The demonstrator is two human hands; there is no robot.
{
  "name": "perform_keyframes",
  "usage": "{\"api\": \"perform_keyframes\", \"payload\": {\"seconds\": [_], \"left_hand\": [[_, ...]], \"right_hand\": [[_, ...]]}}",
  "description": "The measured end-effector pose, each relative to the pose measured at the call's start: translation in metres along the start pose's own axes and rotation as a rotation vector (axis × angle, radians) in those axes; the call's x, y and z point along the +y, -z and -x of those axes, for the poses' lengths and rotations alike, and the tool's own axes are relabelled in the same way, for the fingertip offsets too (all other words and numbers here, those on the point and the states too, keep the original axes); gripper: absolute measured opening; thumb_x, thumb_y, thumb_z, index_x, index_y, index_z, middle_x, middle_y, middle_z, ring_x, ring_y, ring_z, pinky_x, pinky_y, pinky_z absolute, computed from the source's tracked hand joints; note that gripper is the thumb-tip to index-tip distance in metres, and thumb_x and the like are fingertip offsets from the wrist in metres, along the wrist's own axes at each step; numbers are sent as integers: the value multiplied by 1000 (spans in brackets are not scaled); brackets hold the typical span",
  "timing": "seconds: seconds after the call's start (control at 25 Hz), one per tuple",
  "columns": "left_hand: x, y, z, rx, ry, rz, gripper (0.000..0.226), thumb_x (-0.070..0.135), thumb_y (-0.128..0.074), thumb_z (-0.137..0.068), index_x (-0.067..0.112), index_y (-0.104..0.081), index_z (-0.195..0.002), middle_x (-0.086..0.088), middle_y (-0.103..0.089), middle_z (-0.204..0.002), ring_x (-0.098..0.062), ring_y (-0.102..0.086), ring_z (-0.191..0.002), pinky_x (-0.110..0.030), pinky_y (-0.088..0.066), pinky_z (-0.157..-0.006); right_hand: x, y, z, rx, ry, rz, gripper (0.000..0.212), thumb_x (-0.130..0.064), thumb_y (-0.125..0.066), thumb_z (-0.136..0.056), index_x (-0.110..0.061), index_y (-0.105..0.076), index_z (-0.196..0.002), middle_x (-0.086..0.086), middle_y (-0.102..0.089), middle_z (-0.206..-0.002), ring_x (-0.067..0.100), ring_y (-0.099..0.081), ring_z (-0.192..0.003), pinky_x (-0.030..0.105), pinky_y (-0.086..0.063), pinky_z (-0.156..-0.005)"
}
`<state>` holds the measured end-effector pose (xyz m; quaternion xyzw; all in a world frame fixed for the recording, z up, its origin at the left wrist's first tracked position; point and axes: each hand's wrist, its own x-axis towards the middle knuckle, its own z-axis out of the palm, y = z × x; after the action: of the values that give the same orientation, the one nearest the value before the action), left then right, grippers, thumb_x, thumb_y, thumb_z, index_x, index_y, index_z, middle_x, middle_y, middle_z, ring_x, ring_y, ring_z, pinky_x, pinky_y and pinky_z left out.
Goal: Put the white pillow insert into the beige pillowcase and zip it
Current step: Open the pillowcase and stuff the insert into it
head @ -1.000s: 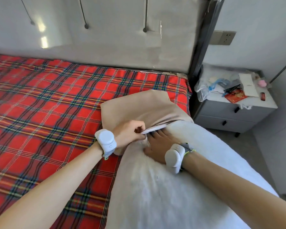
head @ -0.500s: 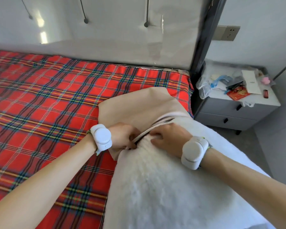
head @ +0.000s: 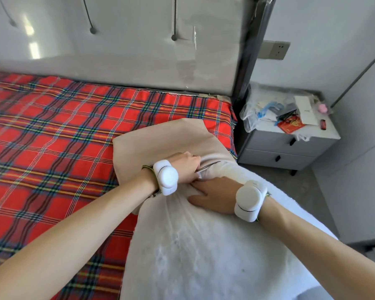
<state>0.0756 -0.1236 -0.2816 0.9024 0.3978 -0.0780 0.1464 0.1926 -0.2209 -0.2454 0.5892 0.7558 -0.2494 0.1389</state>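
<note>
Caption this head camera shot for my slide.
Left hand grips the beige pillowcase opening; right hand presses the white pillow insert, on a red plaid bed.

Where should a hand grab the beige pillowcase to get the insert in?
The beige pillowcase lies flat, its mouth facing the person. Pinch the upper lip of the open zip edge from the near side, as the left hand does; likely only that lip lifts clear of the white insert.

Plaid bed (head: 52, 137), grey nightstand (head: 290, 146), socket (head: 276, 49)
</note>
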Motion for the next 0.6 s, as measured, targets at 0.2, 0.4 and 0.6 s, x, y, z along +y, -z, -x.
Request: {"api": "perform_keyframes", "payload": {"seconds": [0.2, 0.4, 0.6], "left_hand": [[-9, -4, 5, -18, 31, 50, 27, 35, -57, -89, 10, -62, -99, -7, -64, -97, -27, -58, -92, -33, -45, -75], [-6, 3, 35, 32, -77, 368, 23, 33, -62, -89, 20, -57, -71, 10, -45, -49, -3, -40, -50, -19, -27, -51], [-7, -8, 50, 198, -77, 216, 29, 32, -62, -88, 18, -47, -68, 2, -43, -55, -13, -41, -56, -29, -32, -56]], "right_hand": [[10, -6, -7, -64, 53, 31, 61, -58, -33, -92, -31, -24, -145, -3, -30, -152, 25, -29, -139, 43, -27, -112], [-7, -23, -46, -138, -263, -40, 39, -40, -56, -89, -13, -58, -117, 8, -61, -112, 8, -52, -107, 18, -36, -98], [10, -24, -55, -41, -98, -20, 14, -8, -59, -89, -16, -66, -97, 2, -64, -88, 17, -50, -75, 24, -34, -72]]}}
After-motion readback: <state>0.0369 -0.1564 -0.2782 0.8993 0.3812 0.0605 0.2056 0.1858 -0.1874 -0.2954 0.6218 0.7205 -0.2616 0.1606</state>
